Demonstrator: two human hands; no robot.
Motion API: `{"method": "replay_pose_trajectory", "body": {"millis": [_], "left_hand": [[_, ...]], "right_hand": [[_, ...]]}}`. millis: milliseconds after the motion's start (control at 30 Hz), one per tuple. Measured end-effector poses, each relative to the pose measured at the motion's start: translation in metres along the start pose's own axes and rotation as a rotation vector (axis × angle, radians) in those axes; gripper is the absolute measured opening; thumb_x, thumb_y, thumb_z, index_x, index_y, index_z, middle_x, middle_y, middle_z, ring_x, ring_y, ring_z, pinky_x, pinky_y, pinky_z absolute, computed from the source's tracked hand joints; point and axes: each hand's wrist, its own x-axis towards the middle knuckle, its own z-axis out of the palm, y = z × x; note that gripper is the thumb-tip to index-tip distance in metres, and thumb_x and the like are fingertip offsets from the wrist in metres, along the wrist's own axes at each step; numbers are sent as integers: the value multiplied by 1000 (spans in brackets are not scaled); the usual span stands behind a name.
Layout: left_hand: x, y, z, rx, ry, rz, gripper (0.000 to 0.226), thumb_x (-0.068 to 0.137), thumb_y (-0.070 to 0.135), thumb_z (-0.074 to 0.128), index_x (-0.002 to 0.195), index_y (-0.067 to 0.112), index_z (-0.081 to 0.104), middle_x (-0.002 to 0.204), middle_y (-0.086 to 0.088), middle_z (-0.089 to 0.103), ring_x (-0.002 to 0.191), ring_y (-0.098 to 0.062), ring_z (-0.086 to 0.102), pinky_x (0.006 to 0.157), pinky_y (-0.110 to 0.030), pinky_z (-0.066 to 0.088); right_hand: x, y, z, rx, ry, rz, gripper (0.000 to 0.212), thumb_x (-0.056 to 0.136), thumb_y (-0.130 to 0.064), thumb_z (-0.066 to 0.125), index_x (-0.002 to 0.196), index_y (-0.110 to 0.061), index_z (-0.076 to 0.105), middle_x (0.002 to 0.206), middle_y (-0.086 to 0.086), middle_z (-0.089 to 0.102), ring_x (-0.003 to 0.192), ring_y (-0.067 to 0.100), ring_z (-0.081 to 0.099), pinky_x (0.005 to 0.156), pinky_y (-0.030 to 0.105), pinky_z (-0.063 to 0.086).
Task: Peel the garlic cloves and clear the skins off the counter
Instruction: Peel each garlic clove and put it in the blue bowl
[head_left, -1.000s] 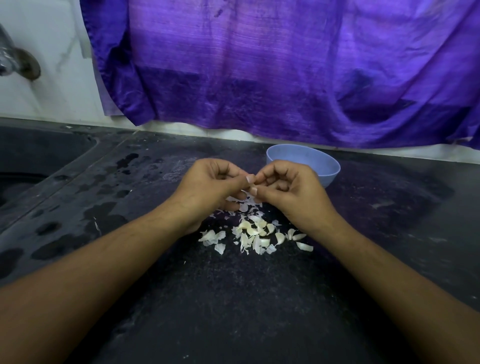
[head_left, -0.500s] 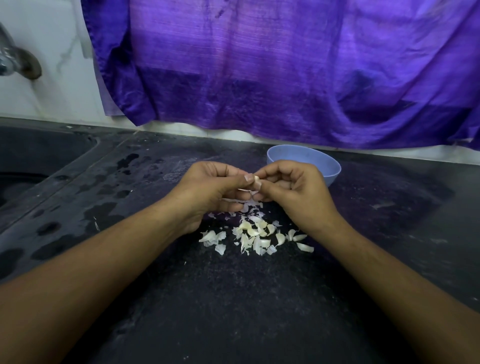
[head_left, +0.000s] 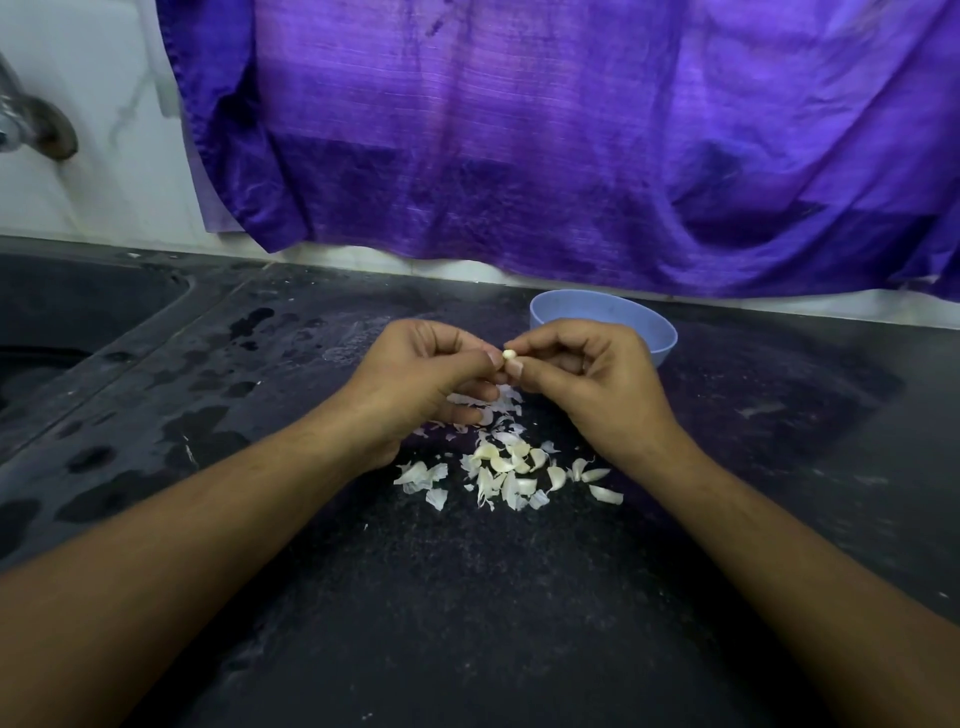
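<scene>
The fingers (head_left: 448, 339) of the left hand (head_left: 415, 379) are curled in, and its thumb and forefinger pinch one end of a small garlic clove (head_left: 509, 355). The clove is pale and is held in the air above the surface (head_left: 467, 597), between the two hands. From the other side the right hand (head_left: 597, 379) pinches the same clove with the tips of its thumb and forefinger. Its other fingers are bent loosely toward the palm. The two thumbs almost touch below the clove.

Under the hands, on the dark surface, lies a scattered heap of skins (head_left: 506, 473) — thin white flakes, mixed with some thicker curved pieces that look like cloves. Part of the heap is hidden by the left hand.

At the far left a metal tap (head_left: 36, 130) comes out of the white wall (head_left: 93, 104), and below it a dark sink (head_left: 62, 322) is sunk in the surface. Wet patches (head_left: 202, 431) lie between the sink and the left forearm. A purple cloth (head_left: 519, 130) hangs over the wall behind. Just behind the right hand stands a light blue bowl (head_left: 655, 332) — what it holds cannot be seen from here.
</scene>
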Motion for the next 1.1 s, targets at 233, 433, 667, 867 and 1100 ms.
{"method": "replay_pose_trajectory", "body": {"millis": [233, 433, 667, 867, 1100], "left_hand": [[0, -3, -1, 118, 23, 99, 12, 95, 17, 73, 97, 6, 77, 91, -9, 80, 83, -19, 75, 68, -32, 62], [2, -4, -2, 209, 84, 199, 7, 93, 23, 76, 91, 18, 80, 84, -5, 78, 84, -21, 77, 72, -41, 65], [2, -3, -2, 163, 75, 153, 8, 93, 19, 75, 90, 13, 79, 85, -6, 78, 83, -17, 75, 72, -40, 65], [0, -3, -1, 38, 37, 52, 12, 92, 13, 75, 93, 2, 77, 88, -6, 77, 82, -10, 74, 64, -27, 61], [0, -3, 3, -37, 78, 13, 12, 91, 11, 75, 91, -1, 76, 82, -8, 77, 79, -9, 74, 65, -27, 61]], "right_hand": [[2, 0, -1, 22, -9, 26, 16, 93, -4, 73, 108, -5, 77, 89, 5, 80, 83, 22, 78, 80, 39, 64], [2, -1, 3, 37, -7, 42, 15, 95, -4, 70, 109, -4, 74, 88, 9, 79, 80, 22, 78, 76, 33, 63], [1, -3, 3, 50, -22, 47, 9, 94, -2, 71, 103, -3, 73, 87, 10, 78, 80, 23, 78, 74, 30, 62], [-1, -2, 4, 61, -20, 53, 10, 93, -1, 71, 103, -1, 75, 87, 12, 78, 80, 24, 78, 74, 29, 63], [-1, -2, 7, 63, -2, 47, 11, 93, -2, 73, 103, -2, 76, 89, 10, 79, 80, 25, 78, 76, 36, 64]]}}
